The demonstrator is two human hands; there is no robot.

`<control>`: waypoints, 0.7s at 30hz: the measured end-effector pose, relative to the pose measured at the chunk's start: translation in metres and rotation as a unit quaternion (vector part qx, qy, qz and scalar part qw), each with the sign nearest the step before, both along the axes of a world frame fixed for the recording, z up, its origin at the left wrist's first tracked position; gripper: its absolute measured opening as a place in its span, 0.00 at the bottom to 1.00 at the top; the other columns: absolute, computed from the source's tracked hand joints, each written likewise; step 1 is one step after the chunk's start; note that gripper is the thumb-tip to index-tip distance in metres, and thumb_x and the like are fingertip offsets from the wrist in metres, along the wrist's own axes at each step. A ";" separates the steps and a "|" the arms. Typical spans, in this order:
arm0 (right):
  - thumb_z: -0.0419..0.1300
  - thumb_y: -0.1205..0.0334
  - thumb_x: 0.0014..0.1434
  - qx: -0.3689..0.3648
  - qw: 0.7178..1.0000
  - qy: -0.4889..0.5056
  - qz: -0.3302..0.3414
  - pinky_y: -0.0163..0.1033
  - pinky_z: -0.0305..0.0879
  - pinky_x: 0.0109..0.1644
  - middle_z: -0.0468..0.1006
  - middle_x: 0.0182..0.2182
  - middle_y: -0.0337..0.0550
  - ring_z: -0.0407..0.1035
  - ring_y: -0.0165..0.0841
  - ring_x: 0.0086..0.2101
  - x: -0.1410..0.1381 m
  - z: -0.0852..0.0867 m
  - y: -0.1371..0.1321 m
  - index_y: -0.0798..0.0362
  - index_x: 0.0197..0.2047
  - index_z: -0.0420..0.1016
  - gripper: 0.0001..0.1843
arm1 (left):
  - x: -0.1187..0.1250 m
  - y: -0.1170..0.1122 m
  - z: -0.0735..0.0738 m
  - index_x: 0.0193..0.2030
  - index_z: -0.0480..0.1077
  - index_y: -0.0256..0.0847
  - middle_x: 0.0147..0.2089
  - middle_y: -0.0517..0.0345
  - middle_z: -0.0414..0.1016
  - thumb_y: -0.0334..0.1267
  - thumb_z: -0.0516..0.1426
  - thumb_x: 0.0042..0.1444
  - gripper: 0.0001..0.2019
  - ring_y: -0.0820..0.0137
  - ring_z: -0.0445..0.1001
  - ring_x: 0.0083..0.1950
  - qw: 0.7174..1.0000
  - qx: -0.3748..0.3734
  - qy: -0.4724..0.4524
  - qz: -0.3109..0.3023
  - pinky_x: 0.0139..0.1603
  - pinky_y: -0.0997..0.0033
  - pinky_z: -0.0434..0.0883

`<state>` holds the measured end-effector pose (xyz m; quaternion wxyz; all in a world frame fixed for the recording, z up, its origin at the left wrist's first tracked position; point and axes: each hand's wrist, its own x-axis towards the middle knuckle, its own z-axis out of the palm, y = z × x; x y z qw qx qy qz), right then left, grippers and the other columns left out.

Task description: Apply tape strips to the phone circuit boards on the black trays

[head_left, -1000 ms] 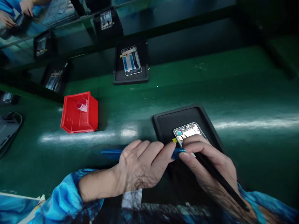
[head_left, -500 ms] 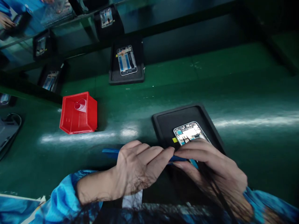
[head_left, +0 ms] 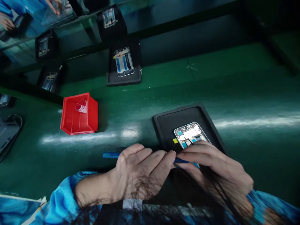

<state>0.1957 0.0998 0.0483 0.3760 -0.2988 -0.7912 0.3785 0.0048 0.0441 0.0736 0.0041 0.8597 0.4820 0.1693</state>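
My left hand (head_left: 142, 170) is closed round a slim blue plastic stick (head_left: 111, 155), which looks like a pry tool; its flat end juts out to the left. The fingers of my right hand (head_left: 215, 167) pinch the stick's other end, close to my left fingertips. Dark tweezers (head_left: 187, 143) also sit in my right hand, their two tips over an opened phone (head_left: 191, 132). White shielding and small parts show at the phone's top; my right hand hides its lower part. Under the phone is a black tray (head_left: 166, 125), with a yellow tab (head_left: 175, 141) at the phone's left edge.
A red bin (head_left: 91, 117) holding a small pink perforated basket (head_left: 81, 106) stands on the green bench (head_left: 131, 112). Farther back, another black tray (head_left: 124, 82) carries an opened phone (head_left: 124, 62). A grey device (head_left: 8, 131) with a cable is at left. A co-worker's hands (head_left: 8, 23) show top left.
The rear tray with its phone has shifted slightly left. My hands have moved a little, and the tweezer tips sit slightly lower over the phone. A co-worker's hand has come farther into view.
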 end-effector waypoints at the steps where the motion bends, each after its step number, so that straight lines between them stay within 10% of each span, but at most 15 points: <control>1: 0.63 0.76 0.45 0.004 1.000 0.001 0.003 0.37 0.68 0.32 0.74 0.30 0.39 0.68 0.29 0.30 0.000 -0.001 0.000 0.52 0.39 0.71 0.17 | 0.000 0.001 0.001 0.50 0.66 0.36 0.39 0.67 0.76 0.37 0.56 0.51 0.18 0.78 0.70 0.30 1.000 0.001 0.005 -0.005 0.29 0.70 0.65; 21: 0.60 0.76 0.47 0.013 0.999 -0.011 0.041 0.38 0.68 0.35 0.76 0.28 0.38 0.69 0.29 0.29 0.001 0.005 -0.002 0.51 0.36 0.72 0.14 | -0.006 0.005 -0.002 0.40 0.66 0.41 0.30 0.68 0.76 0.29 0.54 0.51 0.09 0.79 0.70 0.26 0.989 -0.111 -0.072 -0.065 0.26 0.70 0.61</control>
